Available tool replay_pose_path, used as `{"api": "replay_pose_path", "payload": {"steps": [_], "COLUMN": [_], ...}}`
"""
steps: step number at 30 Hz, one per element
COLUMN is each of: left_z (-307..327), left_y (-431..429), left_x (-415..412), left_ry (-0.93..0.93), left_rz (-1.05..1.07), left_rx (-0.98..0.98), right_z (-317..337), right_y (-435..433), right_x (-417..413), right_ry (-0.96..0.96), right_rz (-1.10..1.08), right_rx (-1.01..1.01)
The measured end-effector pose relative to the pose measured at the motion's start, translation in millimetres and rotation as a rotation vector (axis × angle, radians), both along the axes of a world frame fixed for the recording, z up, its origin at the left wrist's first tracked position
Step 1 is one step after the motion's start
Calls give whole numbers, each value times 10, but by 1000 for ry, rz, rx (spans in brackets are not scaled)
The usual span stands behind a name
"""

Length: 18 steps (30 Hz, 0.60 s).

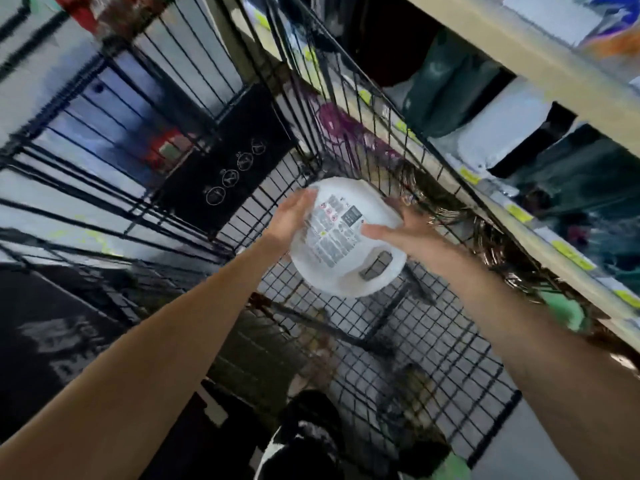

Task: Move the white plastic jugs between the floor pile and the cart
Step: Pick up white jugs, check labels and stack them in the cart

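Fingers (306,201) of the left hand (291,223) lie nearly straight against one side of the white jug (341,273); the right hand (410,233) grips the opposite side, thumb across the label (337,225). Label print and small red pictograms are too blurred to read. Jug: white, rounded, held above the mesh floor of the black wire cart (433,341). White circular pictograms mark the cart's black panel (228,161).

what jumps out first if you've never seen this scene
A round white plastic jug with a printed label sits mid-frame. The left hand and right hand hold it between them over the mesh floor of a black wire cart. A beige store shelf with yellow price tags runs along the right, and a black panel with white pictograms hangs on the cart's left wall.
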<state>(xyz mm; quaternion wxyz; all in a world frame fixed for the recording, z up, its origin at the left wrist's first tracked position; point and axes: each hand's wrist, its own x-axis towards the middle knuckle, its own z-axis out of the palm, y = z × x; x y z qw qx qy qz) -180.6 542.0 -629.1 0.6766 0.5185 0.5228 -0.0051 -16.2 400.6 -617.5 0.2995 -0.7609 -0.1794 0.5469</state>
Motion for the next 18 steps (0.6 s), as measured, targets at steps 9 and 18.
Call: {"api": "replay_pose_path", "payload": {"steps": [9, 18], "left_z": [-600, -894], "left_y": [520, 632], "left_x": [257, 348], "left_ry": [-7, -71], "left_rz": [-230, -98], "left_rx": [-12, -38], "right_z": [-788, -986], "right_y": [283, 708], "right_x": [-175, -299], "right_ry": [-141, -658], "right_rz": [-176, 23], "right_rx": [117, 143]}}
